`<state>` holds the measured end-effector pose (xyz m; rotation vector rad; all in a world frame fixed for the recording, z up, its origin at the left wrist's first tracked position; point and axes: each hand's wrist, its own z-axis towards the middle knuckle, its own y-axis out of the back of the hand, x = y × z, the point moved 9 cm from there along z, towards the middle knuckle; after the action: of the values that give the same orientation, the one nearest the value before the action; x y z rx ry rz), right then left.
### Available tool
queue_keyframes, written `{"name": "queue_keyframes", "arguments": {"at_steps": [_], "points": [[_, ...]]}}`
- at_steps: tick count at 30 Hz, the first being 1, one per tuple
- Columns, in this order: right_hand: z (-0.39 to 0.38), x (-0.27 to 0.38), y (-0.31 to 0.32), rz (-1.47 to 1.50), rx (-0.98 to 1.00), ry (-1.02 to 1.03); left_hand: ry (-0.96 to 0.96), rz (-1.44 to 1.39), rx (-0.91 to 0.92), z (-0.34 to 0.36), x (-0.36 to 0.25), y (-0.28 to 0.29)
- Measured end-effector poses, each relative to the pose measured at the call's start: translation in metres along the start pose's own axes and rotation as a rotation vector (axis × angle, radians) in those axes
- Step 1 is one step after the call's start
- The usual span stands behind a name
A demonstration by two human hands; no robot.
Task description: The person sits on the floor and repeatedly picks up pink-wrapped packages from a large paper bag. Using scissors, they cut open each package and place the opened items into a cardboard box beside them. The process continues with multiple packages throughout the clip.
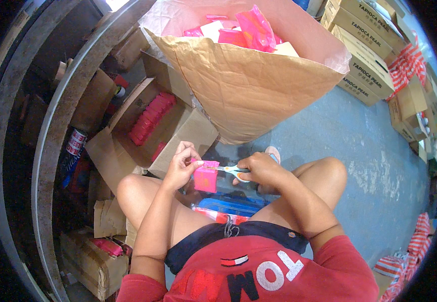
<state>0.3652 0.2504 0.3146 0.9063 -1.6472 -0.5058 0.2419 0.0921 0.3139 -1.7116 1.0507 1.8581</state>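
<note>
Between my knees, my left hand [180, 168] pinches the top of a small bright pink packet [206, 180], which hangs down from the fingers. A pair of scissors [236, 171] with light blue and orange handles is gripped in my right hand [261, 170]. Its blades lie across the packet's upper edge; whether they have cut through I cannot tell. Ahead stands a big brown paper sack [248, 90] holding pink packets and wrappers [256, 30]. To the left of it, an open cardboard box [185, 133] contains a row of pink packets [152, 118].
Metal shelving [52, 121] with boxes and a can runs along the left. Stacked cartons [364, 63] stand at the far right, beside red-and-white striped bags [407, 68]. A blue plastic thing [231, 206] is below my hands. A torn box [95, 261] sits at lower left.
</note>
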Motion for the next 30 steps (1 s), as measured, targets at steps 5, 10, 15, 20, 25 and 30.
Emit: {"name": "queue_keyframes", "arguments": {"at_steps": [5, 10, 15, 20, 25, 30], "points": [[-0.005, -0.001, -0.007, -0.011, 0.005, -0.030, 0.009, 0.009, 0.086, -0.001, 0.007, -0.015], [-0.001, -0.004, -0.017, -0.099, 0.003, -0.029, 0.021, 0.009, 0.120, -0.002, 0.020, -0.020], [0.000, -0.001, -0.017, -0.116, -0.003, 0.052, 0.052, -0.003, 0.225, -0.004, 0.026, -0.025], [-0.003, 0.005, -0.023, -0.177, 0.046, 0.029, 0.157, 0.056, 0.314, -0.009, 0.033, -0.036], [-0.002, 0.008, -0.033, -0.233, 0.092, -0.022, 0.223, 0.014, 0.327, -0.015, 0.045, -0.046], [-0.001, 0.010, -0.045, -0.207, 0.118, -0.044, 0.284, -0.006, 0.333, -0.023, 0.065, -0.060]]}}
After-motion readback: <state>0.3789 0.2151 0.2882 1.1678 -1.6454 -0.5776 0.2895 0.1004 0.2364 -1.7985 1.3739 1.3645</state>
